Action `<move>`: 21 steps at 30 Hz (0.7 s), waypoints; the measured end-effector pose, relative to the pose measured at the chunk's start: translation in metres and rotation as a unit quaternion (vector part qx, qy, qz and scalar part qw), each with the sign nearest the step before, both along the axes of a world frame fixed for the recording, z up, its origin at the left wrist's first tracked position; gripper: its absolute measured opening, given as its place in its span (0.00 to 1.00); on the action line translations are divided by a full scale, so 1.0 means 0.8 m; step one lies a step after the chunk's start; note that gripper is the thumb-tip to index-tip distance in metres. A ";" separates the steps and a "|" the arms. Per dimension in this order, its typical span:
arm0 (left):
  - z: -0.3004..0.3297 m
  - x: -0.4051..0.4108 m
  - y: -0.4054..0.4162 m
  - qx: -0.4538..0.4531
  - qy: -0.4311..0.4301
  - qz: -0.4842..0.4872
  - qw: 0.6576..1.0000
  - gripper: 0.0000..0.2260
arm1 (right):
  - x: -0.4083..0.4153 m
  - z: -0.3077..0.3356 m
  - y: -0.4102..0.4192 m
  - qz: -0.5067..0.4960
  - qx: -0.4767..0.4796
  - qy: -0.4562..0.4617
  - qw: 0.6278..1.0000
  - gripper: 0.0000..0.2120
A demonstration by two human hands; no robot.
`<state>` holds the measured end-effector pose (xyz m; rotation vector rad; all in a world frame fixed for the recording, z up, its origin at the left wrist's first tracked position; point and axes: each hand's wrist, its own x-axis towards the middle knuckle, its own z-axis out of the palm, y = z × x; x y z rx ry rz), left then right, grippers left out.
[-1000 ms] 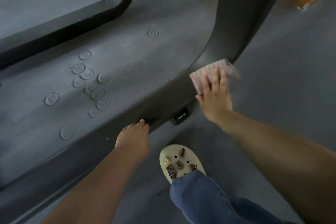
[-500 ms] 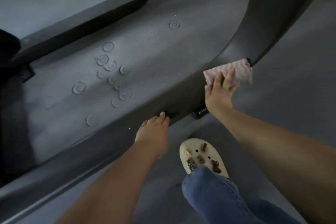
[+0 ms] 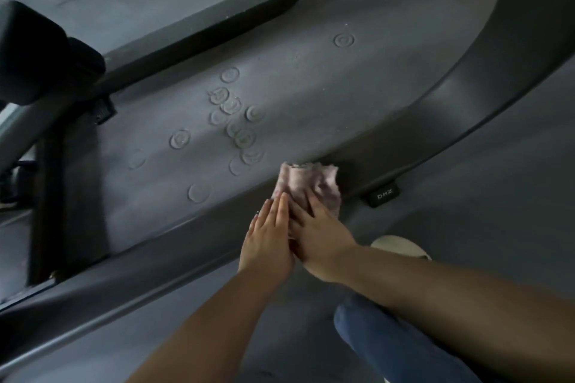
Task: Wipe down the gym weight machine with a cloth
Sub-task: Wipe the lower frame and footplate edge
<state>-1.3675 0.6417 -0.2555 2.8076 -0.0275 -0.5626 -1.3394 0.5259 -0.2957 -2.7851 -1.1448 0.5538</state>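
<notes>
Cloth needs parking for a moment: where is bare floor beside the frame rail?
Free: floor right of the DHZ tag, and between rail and left forearm. Crowded: both hands on the cloth; shoe close by.

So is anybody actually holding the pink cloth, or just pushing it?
Just pushing. The right hand lies flat on the near part of the cloth, pressing it to the machine frame. The left hand lies beside it, fingers straight.

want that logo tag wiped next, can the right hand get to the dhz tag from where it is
Probably yes: the right hand, flat on the cloth, lies just left of the DHZ tag, with only bare frame rail between.
</notes>
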 end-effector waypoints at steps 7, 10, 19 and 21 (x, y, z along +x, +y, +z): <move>0.005 0.017 0.007 0.048 0.034 -0.072 0.996 0.34 | 0.075 -0.001 -0.089 -0.156 -0.043 -0.028 0.986 0.33; 0.005 0.032 0.003 0.082 0.032 -0.132 0.987 0.30 | 0.110 0.009 -0.148 -0.306 -0.087 -0.073 0.945 0.35; 0.013 0.051 -0.011 0.079 0.021 -0.146 0.986 0.31 | 0.166 0.028 -0.123 -0.265 -0.078 0.025 0.961 0.25; 0.015 0.057 -0.015 0.044 0.010 -0.103 0.994 0.32 | 0.146 0.029 -0.093 -0.202 -0.037 0.042 0.978 0.28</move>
